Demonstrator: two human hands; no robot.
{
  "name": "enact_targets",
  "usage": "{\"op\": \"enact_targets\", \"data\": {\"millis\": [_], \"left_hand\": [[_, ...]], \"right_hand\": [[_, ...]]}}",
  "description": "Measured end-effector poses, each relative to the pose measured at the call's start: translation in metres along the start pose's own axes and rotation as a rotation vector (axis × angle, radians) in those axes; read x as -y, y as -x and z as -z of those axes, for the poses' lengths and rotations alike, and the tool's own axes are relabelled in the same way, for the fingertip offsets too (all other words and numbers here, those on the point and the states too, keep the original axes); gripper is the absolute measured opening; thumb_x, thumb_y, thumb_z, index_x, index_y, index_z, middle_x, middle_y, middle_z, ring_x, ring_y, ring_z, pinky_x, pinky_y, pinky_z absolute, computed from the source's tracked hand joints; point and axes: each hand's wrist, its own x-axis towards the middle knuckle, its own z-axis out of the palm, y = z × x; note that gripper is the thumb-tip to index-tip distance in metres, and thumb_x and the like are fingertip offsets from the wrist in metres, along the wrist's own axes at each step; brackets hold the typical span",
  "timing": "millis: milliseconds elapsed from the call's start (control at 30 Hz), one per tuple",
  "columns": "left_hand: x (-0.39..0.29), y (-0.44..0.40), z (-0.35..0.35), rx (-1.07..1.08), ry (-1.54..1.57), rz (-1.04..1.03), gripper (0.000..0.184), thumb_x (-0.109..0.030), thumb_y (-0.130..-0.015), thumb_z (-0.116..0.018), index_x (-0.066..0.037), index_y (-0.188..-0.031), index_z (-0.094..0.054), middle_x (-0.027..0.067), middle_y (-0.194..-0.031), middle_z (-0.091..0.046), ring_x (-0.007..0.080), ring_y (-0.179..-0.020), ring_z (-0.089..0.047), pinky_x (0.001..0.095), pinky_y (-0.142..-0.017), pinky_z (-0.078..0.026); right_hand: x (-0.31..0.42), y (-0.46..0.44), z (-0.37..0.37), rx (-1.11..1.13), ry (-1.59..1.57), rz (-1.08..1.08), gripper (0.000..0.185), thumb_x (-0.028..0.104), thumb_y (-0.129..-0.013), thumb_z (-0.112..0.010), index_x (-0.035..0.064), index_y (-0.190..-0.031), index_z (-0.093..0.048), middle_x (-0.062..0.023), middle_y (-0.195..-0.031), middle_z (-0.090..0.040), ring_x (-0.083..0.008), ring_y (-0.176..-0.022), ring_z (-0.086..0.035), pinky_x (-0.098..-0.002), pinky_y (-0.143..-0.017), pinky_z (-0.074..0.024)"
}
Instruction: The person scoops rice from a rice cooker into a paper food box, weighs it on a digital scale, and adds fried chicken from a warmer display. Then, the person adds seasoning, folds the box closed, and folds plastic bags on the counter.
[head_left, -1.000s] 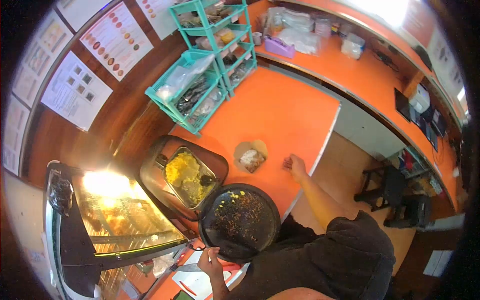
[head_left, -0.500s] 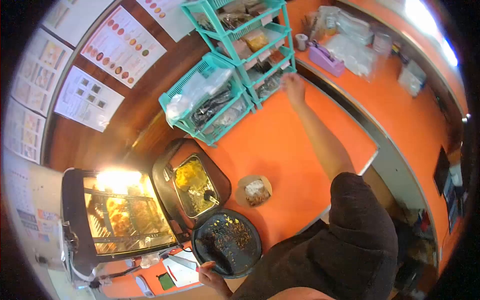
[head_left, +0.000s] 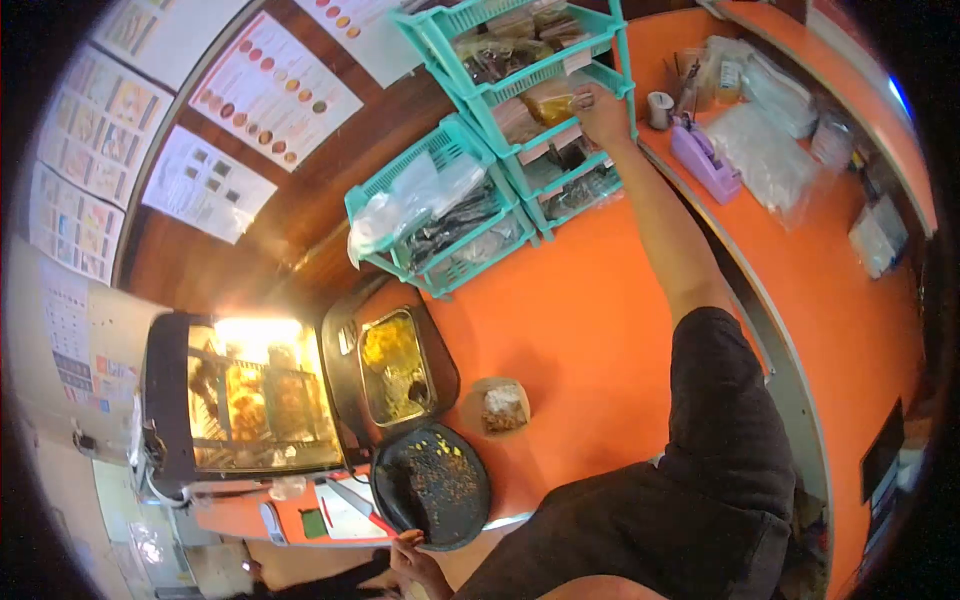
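My right hand point(head_left: 604, 116) reaches into an upper tier of the turquoise basket rack point(head_left: 465, 100). Its fingers are pinched at the edge of a clear bag with yellow contents point(head_left: 556, 106). Low in the view, my left hand point(head_left: 410, 560) is closed at the end of a knife's red handle point(head_left: 382, 524); the knife's blade lies over a white board point(head_left: 342, 518). Beside that hand is a round black pan point(head_left: 450, 500) with dark and yellow crumbs. An open paper box point(head_left: 515, 428) on the orange counter holds brown food and something white.
A metal tray point(head_left: 425, 350) of yellow food stands beside a lit glass food warmer point(head_left: 262, 400). Turquoise baskets point(head_left: 480, 270) hold bags. A purple tape dispenser point(head_left: 705, 165) and clear bags point(head_left: 765, 160) sit on the right-hand shelf.
My right hand has moved up from near the lower tiers to the bag with yellow contents. The view has shifted, and the knife's red handle now shows beside my left hand.
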Motion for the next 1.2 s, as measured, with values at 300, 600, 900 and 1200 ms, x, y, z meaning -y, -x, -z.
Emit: {"op": "enact_targets", "data": {"millis": [300, 600, 900, 1200], "left_hand": [[-0.016, 0.02, -0.006, -0.026, 0.04, -0.144, 0.047, -0.027, -0.104, -0.033, 0.001, -0.077, -0.059, 0.0131, -0.078, -0.064, 0.0206, -0.077, -0.061, 0.0326, -0.073, -0.049], [-0.224, -0.012, -0.045, 0.276, 0.535, -0.525, 0.052, -0.032, -0.084, -0.07, 0.002, -0.12, -0.054, 0.0199, -0.124, -0.055, 0.0345, -0.116, -0.053, 0.0413, -0.095, -0.044], [-0.228, 0.004, 0.01, 0.151, 0.659, -0.698, 0.009, -0.015, -0.086, -0.067, -0.012, -0.094, -0.064, 0.006, -0.094, -0.068, 0.032, -0.093, -0.064, 0.044, -0.079, -0.053], [-0.159, -0.018, -0.003, 0.389, 0.546, -0.668, 0.019, -0.014, -0.088, -0.064, -0.004, -0.104, -0.061, 0.0125, -0.098, -0.067, 0.0278, -0.093, -0.064, 0.0402, -0.083, -0.052]], "right_hand": [[0.082, 0.064, 0.035, -0.092, -0.282, 0.591, 0.026, 0.011, -0.086, -0.065, 0.0037, -0.11, -0.058, -0.0094, -0.096, -0.064, -0.0187, -0.089, -0.064, -0.0303, -0.079, -0.0507], [0.283, 0.329, 0.071, 0.818, -1.362, 0.635, 0.028, 0.016, -0.088, -0.064, 0.0102, -0.108, -0.046, -0.0113, -0.103, -0.054, -0.0273, -0.085, -0.059, -0.0428, -0.073, -0.0532], [0.339, 0.373, 0.1, 1.284, -1.443, 0.715, 0.02, 0.027, -0.091, -0.054, 0.0104, -0.1, -0.05, -0.0058, -0.097, -0.053, -0.0264, -0.083, -0.06, -0.0446, -0.073, -0.0544], [0.321, 0.389, 0.087, 1.317, -0.92, 0.72, 0.015, 0.009, -0.083, -0.067, 0.0044, -0.096, -0.061, -0.0136, -0.092, -0.062, -0.0245, -0.07, -0.064, -0.0348, -0.063, -0.0556]]}}
